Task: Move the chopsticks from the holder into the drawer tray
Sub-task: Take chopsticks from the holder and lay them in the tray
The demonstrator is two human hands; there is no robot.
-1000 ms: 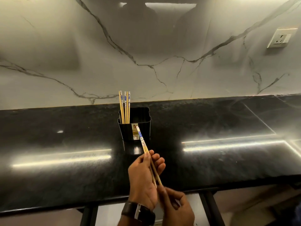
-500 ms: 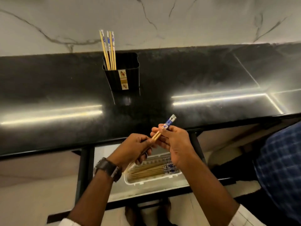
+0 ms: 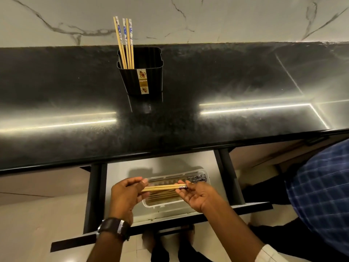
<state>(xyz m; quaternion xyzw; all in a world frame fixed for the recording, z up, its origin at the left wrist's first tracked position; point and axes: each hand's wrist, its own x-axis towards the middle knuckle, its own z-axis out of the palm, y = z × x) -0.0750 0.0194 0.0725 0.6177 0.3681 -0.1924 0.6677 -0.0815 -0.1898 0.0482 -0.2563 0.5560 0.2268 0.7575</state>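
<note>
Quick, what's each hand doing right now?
Left hand: pinches the plain end of two chopsticks.
Right hand: holds their blue end.

We have only one view, from a wide-angle camera worn on the person's head. It faces forward and steeply down over the near edge of the black bench (image 3: 170, 125). The bench top is seen from above, and the marble wall (image 3: 226, 19) closes the top of the picture. The holder (image 3: 149, 80) stands farther away, in the upper middle. Under the bench edge the view reaches into the open drawer (image 3: 170, 159) and down to the floor (image 3: 37, 214). Nearest to the lens, low in the middle, are the left hand (image 3: 125, 195) and the right hand (image 3: 198, 195) with the chopsticks (image 3: 164, 187) they hold. Straight edges bend toward the borders.
</note>
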